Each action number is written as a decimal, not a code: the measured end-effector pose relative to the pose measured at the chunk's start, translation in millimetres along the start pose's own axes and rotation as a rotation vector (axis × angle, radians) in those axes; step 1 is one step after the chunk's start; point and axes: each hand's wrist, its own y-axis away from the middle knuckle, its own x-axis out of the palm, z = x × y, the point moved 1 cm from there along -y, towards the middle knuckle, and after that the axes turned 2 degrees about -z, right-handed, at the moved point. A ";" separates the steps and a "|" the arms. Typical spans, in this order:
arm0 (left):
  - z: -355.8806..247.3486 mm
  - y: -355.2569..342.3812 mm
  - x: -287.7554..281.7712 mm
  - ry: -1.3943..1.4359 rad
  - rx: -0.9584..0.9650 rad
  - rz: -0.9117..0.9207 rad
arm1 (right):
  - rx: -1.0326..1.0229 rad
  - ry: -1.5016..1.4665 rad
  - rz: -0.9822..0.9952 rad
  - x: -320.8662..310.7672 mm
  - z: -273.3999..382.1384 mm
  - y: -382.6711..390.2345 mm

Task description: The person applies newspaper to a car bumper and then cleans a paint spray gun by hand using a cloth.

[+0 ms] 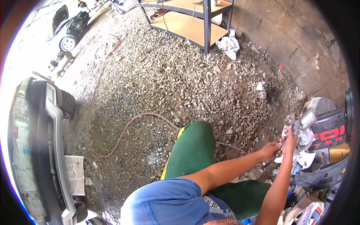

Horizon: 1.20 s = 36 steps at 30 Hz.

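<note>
Both hands are at the right of the head view, over crumpled white paper [304, 157]. My right hand [289, 141] is wrapped round the handle of a paint spray gun [297, 126]. A clear cup [308, 119] tops the gun, tilted up toward the wall. Just below it, my left hand [270, 150] is closed at the foot of the handle. A pale red air hose [231, 146] runs toward that spot; its end is hidden, so I cannot tell whether it is joined to the gun.
On the left stands a car bumper [56, 123] masked with newspaper [23, 146]. A shelf rack [180, 28] is at the back, near a rough wall [277, 33]. The hose [123, 135] loops across gravel [157, 82]. A dark panel with red letters [326, 131] and clutter crowd my right.
</note>
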 end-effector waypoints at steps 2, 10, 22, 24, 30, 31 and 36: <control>0.9 -1.6 -1.1 0.013 0.015 -0.007 | -0.006 0.010 0.013 -4.4 -4.6 -7.7; -5.7 6.3 1.4 -0.081 -0.081 -0.001 | 0.007 0.025 0.005 -1.3 -1.2 -4.0; -5.3 6.4 1.8 -0.187 -0.096 -0.002 | 0.045 0.016 -0.011 -5.3 3.4 0.5; -6.8 6.5 -5.4 -0.180 -0.058 -0.026 | 0.009 -0.005 0.025 8.8 9.0 11.6; -3.7 2.3 -6.1 -0.168 -0.086 -0.002 | -0.014 0.049 -0.010 3.2 5.6 5.0; -4.0 3.3 -5.0 -0.188 -0.095 0.007 | -0.021 0.037 -0.016 2.0 3.7 3.5; -7.3 6.8 -1.3 -0.179 -0.130 -0.005 | -0.021 0.083 -0.025 3.2 7.0 10.2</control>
